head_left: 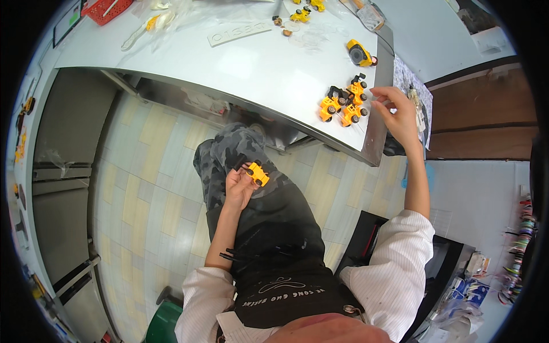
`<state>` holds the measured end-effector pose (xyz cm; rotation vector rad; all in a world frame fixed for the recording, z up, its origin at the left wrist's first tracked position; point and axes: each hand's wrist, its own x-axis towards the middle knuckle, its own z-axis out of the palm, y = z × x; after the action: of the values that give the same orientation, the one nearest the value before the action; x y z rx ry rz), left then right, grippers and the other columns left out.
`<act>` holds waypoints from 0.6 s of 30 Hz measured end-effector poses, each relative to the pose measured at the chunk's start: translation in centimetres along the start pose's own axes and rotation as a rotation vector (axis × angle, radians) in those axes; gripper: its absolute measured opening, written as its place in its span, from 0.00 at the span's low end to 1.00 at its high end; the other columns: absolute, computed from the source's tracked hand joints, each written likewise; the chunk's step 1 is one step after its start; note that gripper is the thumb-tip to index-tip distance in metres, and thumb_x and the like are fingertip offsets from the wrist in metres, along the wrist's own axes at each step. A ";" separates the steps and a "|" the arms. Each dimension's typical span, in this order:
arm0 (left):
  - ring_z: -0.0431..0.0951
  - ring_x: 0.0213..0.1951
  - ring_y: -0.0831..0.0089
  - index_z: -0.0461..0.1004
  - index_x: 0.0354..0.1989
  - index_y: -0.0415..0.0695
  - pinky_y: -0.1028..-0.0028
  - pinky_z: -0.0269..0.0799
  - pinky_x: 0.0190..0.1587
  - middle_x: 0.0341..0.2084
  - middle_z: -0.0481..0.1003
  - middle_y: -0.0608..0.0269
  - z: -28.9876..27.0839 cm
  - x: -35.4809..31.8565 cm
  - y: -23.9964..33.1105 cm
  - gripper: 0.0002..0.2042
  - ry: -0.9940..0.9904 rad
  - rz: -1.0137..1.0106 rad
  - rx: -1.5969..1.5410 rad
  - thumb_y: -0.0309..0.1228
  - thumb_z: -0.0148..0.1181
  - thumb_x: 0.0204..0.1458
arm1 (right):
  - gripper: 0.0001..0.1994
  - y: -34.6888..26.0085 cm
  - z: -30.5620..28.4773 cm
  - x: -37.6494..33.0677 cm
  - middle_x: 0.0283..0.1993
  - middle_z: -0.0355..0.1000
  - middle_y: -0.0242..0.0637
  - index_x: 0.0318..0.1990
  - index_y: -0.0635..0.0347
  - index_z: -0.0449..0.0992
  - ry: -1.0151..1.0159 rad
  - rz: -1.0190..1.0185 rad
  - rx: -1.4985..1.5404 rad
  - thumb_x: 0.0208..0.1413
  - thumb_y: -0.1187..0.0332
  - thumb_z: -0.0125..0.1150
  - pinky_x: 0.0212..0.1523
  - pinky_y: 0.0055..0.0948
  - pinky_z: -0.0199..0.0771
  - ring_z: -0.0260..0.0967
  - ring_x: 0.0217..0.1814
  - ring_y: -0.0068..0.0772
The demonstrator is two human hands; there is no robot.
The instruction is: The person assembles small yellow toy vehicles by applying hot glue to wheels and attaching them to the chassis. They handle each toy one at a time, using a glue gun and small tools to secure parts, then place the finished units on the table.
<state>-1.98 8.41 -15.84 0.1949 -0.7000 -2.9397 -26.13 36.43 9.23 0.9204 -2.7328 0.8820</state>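
Observation:
My left hand (239, 187) is closed around a small yellow toy construction vehicle (258, 174) with black wheels, held over my lap; a black part of the toy sticks out by the fingers. My right hand (396, 110) is raised at the table's right edge, fingers curved and thumb apart, with nothing visible between them. Just left of it stands a tight group of yellow and black toy vehicles: one at the left (330, 107), one in front (353, 115) and one behind (357, 90). Farther back lies a yellow tape measure-like object (359, 54) with a dark round face.
The white table (257, 68) bears a pale raised-letter strip (239, 34), several more yellow toys (301, 15) at the back, and a red basket (106, 9) at the far left. A green bin (164, 323) stands on the tiled floor, near my left side.

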 end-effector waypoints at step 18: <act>0.77 0.33 0.75 0.70 0.52 0.41 0.77 0.73 0.36 0.39 0.76 0.60 0.4 -0.6 0.6 0.14 0.032 -0.039 0.113 0.29 0.59 0.58 | 0.06 2.4 3.3 -0.6 0.34 0.77 0.31 0.39 0.62 0.79 0.107 0.043 0.159 0.56 0.72 0.64 0.35 0.19 0.71 0.72 0.34 0.19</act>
<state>-1.44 8.15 -15.12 0.2674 -0.8688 -2.9284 -26.81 36.41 5.19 0.8166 -2.6321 1.1360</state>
